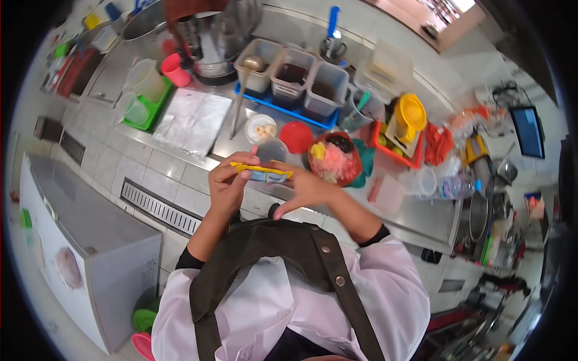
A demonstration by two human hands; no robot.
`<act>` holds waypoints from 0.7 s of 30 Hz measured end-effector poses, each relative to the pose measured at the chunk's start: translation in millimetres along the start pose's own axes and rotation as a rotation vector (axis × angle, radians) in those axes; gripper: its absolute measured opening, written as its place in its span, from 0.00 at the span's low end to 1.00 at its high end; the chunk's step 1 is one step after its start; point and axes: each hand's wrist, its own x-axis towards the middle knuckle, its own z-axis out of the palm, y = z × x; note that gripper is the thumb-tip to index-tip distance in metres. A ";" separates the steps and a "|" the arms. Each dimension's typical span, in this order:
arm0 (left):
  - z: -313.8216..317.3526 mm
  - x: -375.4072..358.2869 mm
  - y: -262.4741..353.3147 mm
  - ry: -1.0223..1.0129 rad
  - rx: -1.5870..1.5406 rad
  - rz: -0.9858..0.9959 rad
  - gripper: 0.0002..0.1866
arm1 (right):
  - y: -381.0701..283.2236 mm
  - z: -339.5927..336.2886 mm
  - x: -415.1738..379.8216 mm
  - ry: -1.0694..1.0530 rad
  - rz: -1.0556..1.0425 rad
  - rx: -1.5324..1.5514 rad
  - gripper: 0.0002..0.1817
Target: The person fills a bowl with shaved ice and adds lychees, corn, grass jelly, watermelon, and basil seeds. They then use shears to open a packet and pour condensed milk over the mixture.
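Note:
My left hand [229, 183] is closed on a small yellow-and-blue packet [265, 173], pinched at its left end between thumb and fingers. My right hand [308, 189] is at the packet's other end. Its fingers reach in behind the packet, partly hidden, while the thumb points down, well apart from them. Just beyond the hands stands a clear plastic bowl [271, 150]. Further back are a white dish with pale pieces [261, 129] and a red round lid [295, 138]. A red bowl [336, 157] holds pink, yellow and dark food.
Along the wall, a blue tray [289, 110] carries tubs of dark liquid and a ladle [245, 78]. Clear plastic bags [192, 120] lie left on the steel counter. An orange basket [394, 144] and a water bottle [460, 188] stand right. A white freezer [96, 253] is behind on the left.

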 end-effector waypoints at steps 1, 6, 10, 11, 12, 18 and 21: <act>9.5 3.2 -2.1 -0.071 0.093 -0.030 0.06 | 13.2 15.9 -8.4 0.129 -0.050 0.172 0.33; 35.8 7.7 -19.0 -0.328 0.302 -0.102 0.13 | 48.5 25.6 -56.6 0.629 -0.010 0.074 0.29; 27.5 2.2 -35.0 -0.231 0.201 -0.204 0.15 | 43.6 14.1 -97.6 0.741 -0.010 0.320 0.25; 24.2 0.3 -38.4 -0.168 0.148 -0.239 0.14 | 48.3 10.1 -106.3 0.792 -0.008 0.404 0.24; 18.8 0.7 -37.8 -0.159 0.160 -0.256 0.13 | 48.6 4.4 -115.0 0.812 0.046 0.405 0.24; -27.4 -11.1 -40.2 -0.107 0.286 -0.282 0.12 | 52.8 -40.2 -136.7 0.851 0.489 0.389 0.19; -48.5 -19.0 -36.4 -0.048 0.324 -0.289 0.12 | 49.1 -57.4 -120.9 0.982 0.614 0.394 0.15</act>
